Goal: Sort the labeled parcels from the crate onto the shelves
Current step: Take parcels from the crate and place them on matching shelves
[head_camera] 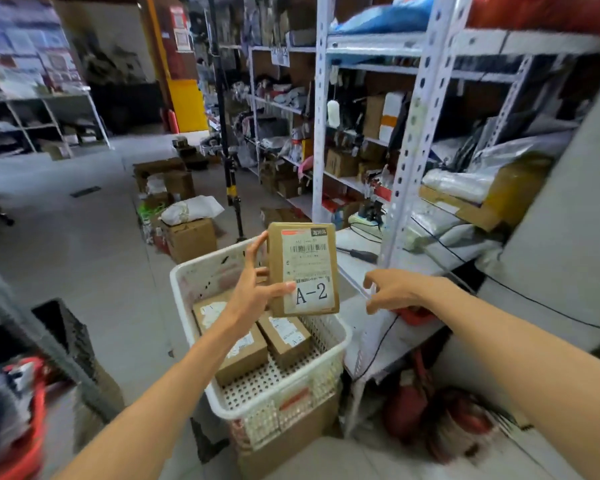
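My left hand (253, 289) grips a small brown parcel (303, 268) by its left edge and holds it upright above the white perforated crate (281, 386). Its white label reads A-2. My right hand (392, 289) hovers to the parcel's right with loosely curled fingers, holding nothing and not touching the parcel. Two more brown labeled parcels (236, 344) (286, 336) lie flat in the crate. White metal shelves (406, 161) packed with parcels and bags stand to the right.
The crate sits on a cardboard box (284, 441). Cardboard boxes (187, 237) and a white bag (191, 209) are piled on the floor ahead. A black tripod pole (227, 161) stands by the shelves. Red bags (430, 417) lie under the lowest shelf. Open floor stretches left.
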